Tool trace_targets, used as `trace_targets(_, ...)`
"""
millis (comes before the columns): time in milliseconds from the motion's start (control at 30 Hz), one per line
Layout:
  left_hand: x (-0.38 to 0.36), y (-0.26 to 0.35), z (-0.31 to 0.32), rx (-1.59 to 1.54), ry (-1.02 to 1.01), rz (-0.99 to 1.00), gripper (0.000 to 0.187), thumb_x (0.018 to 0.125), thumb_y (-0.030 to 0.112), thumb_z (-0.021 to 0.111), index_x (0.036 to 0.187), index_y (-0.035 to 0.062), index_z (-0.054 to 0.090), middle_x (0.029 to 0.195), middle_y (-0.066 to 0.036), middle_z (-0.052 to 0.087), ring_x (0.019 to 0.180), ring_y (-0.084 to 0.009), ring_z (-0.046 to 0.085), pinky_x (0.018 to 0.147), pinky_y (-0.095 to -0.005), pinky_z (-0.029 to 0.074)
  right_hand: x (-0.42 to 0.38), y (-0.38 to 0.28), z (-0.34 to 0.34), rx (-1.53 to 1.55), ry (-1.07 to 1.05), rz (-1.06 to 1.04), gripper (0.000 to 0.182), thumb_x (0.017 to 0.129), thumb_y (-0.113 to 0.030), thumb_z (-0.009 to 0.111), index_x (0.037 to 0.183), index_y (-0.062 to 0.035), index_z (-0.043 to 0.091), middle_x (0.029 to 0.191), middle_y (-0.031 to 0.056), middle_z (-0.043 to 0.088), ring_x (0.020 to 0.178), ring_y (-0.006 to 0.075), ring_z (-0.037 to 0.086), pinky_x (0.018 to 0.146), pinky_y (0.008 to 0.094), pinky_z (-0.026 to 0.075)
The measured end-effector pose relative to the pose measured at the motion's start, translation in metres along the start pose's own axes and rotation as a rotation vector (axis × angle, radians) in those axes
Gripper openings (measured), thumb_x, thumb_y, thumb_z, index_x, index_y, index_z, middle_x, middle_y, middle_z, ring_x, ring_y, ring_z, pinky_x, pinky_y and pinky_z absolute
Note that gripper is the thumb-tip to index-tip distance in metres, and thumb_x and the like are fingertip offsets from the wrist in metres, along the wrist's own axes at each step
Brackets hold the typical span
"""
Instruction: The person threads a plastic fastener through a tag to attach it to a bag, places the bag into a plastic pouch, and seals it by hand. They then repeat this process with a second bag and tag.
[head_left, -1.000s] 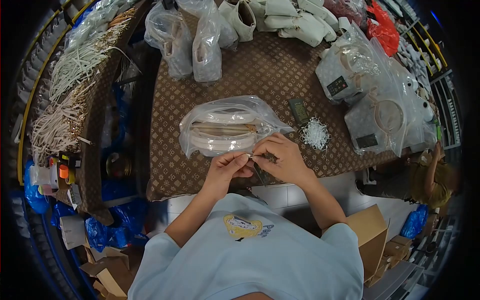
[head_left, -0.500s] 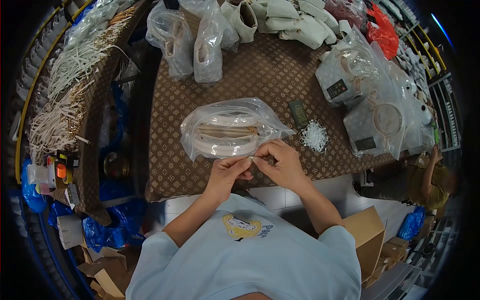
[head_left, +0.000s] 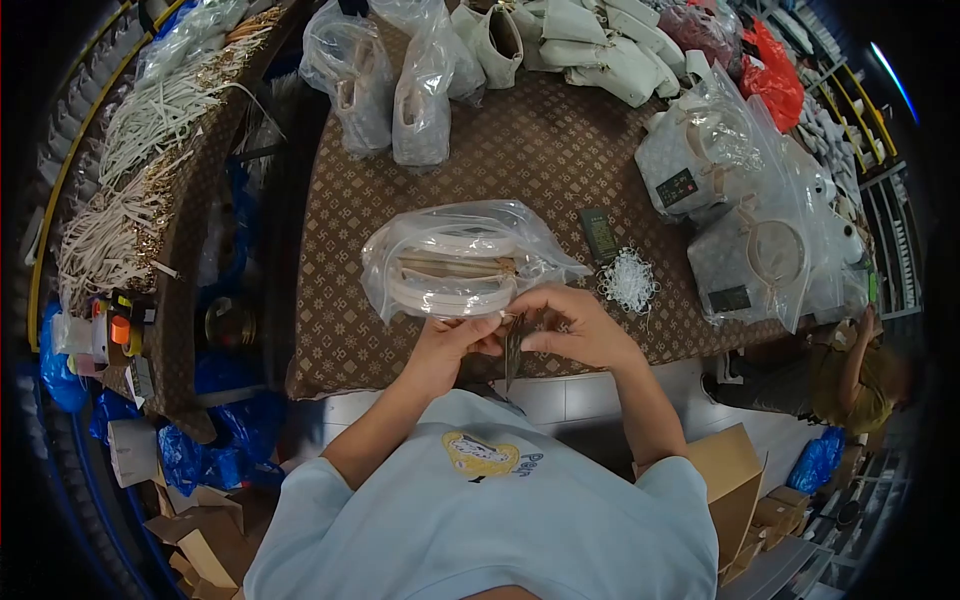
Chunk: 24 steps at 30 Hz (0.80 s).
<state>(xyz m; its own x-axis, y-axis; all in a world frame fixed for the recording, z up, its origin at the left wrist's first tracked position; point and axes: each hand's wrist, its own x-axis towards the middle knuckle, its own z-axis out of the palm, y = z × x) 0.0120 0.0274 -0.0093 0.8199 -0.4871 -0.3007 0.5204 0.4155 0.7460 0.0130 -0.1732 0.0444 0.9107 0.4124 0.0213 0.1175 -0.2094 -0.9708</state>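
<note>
- Dark tag [head_left: 513,355]: just nearside of wrapped handbag [head_left: 455,268], hanging between the hands, long axis pointing away from handbag.
- Left hand [head_left: 452,345]: nearside of handbag, fingers pinched at tag's top.
- Right hand [head_left: 578,328]: same side, equally near; can't tell if gripping.

Forearms [head_left: 392,420] angled inward, left hand [head_left: 445,348] pinching, right hand [head_left: 585,328] close beside, fingers [head_left: 545,297] bent.

Plastic-wrapped bag [head_left: 455,265] blocks my way straight ahead; dark packet [head_left: 600,235] and white loops [head_left: 628,280] crowd right. Bare bench [head_left: 335,270] left; wider lane beyond, reaching wrapped items [head_left: 422,120].
</note>
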Motion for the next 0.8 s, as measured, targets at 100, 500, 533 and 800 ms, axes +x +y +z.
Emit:
trace_targets(100,0.002,0.002,-0.007,-0.012,-0.012,-0.005,0.026,0.086,0.018,0.063,0.107,0.0041,0.061,0.091,-0.004,0.064,0.078,-0.0128,0.061,0.066,-0.0284,0.052,0.008,0.008,-0.004,-0.242,0.013,-0.239,0.016,0.078,-0.009,0.069,0.09,-0.0034,0.06,0.081,0.0026,0.061,0.069,0.0116,0.057,0.061,0.0233,0.045)
trace_targets(500,-0.033,0.081,-0.001,1.928,0.001,0.526,0.007,0.079,0.017,0.06,0.08,0.0099,0.06,0.069,-0.008,0.061,0.057,-0.0255,0.061,0.043,-0.0369,0.046,0.024,0.012,0.005,0.311,0.484,0.066,0.01,0.089,-0.01,0.058,0.093,-0.0023,0.053,0.077,0.0,0.059,0.07,0.0033,0.055,0.059,0.0198,0.043)
trace_targets(533,-0.043,0.082,0.001,1.925,-0.005,0.531,0.007,0.079,0.017,0.06,0.08,0.0099,0.06,0.069,-0.008,0.061,0.057,-0.0255,0.061,0.043,-0.0369,0.046,0.026,0.012,0.008,0.084,0.526,-0.053,0.013,0.088,-0.011,0.06,0.095,-0.0031,0.053,0.075,0.0003,0.058,0.066,0.0048,0.055,0.057,0.0198,0.043)
trace_targets(800,-0.062,0.11,0.008,1.703,-0.143,0.902,0.009,0.073,0.014,0.065,0.08,0.0113,0.06,0.06,0.0,0.047,0.05,-0.017,0.054,0.043,-0.0298,0.042,0.038,-0.044,0.011,-0.687,0.119,-0.212,0.009,0.073,-0.005,0.068,0.078,-0.0057,0.062,0.074,0.0051,0.06,0.063,0.0197,0.059,0.057,0.0264,0.047)
